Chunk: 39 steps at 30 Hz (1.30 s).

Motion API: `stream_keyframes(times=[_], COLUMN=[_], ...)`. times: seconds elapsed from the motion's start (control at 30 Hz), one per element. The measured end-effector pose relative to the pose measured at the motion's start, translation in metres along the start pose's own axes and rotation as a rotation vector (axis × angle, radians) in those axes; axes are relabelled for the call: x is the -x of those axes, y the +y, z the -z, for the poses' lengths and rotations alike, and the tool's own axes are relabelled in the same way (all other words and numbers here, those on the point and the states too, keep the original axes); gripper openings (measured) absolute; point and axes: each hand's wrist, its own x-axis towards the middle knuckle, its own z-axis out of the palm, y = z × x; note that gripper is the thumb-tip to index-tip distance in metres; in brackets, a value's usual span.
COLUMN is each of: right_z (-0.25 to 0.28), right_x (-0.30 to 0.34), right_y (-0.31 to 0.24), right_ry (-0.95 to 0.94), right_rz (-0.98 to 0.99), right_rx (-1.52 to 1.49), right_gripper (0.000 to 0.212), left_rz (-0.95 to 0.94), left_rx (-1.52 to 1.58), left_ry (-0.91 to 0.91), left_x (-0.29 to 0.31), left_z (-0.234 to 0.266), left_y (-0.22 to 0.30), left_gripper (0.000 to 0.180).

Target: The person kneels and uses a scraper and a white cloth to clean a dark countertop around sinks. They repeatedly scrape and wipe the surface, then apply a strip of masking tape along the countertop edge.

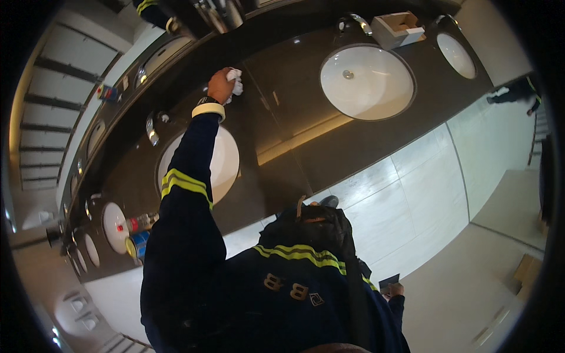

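My left hand [220, 87], at the far end of the stretched arm, is closed around a crumpled white cloth [235, 83] pressed on the dark countertop [259, 194]. A cream roll of tape [208, 109] sits round my left wrist like a bracelet. Beneath that forearm lies a white oval basin [226, 159], partly covered by the sleeve. Low on the right, my right hand [396, 290] grips a dark flat rectangular piece [389, 283] beside my body; its exact kind is too small to make out.
Another basin [368, 88] and a chrome tap [359, 23] are to the right, beside an open cardboard box [399, 30]. A blue can [138, 244] and a clear bottle [141, 223] stand at the left. A mirror [112, 65] runs behind the counter; pale floor tiles [376, 217] lie in front.
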Motion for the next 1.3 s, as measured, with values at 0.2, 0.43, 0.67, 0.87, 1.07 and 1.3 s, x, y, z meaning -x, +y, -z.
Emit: stream_keyframes(times=[0.2, 0.43, 0.67, 0.87, 1.07, 1.3], right_z=[-0.03, -0.115, -0.135, -0.108, -0.12, -0.171], right_x=[0.073, 0.112, 0.093, 0.069, 0.078, 0.147], right_y=[0.0, 0.012, 0.014, 0.027, 0.114, 0.283], right_ry=[0.105, 0.015, -0.034, 0.053, 0.069, 0.072], right_rz=[-0.149, -0.195, -0.061, 0.102, 0.111, -0.293], right_rx=[-0.36, -0.287, -0.334, -0.366, -0.384, -0.502], right_gripper=[0.044, 0.051, 0.03, 0.032, 0.029, 0.037], left_rz=[-0.024, -0.167, -0.352, -0.355, -0.554, -0.219], left_rx=[-0.093, -0.283, -0.224, 0.012, 0.555, 0.457], left_ry=[-0.002, -0.073, -0.111, -0.12, -0.969, -0.576], left_x=[-0.079, -0.081, -0.021, 0.127, 0.4, 0.295], left_z=[-0.08, -0.088, -0.097, -0.125, -0.143, -0.094], left_y=[-0.042, -0.056, -0.011, 0.069, 0.253, 0.247], left_gripper=[0.034, 0.032, 0.03, 0.035, 0.033, 0.037])
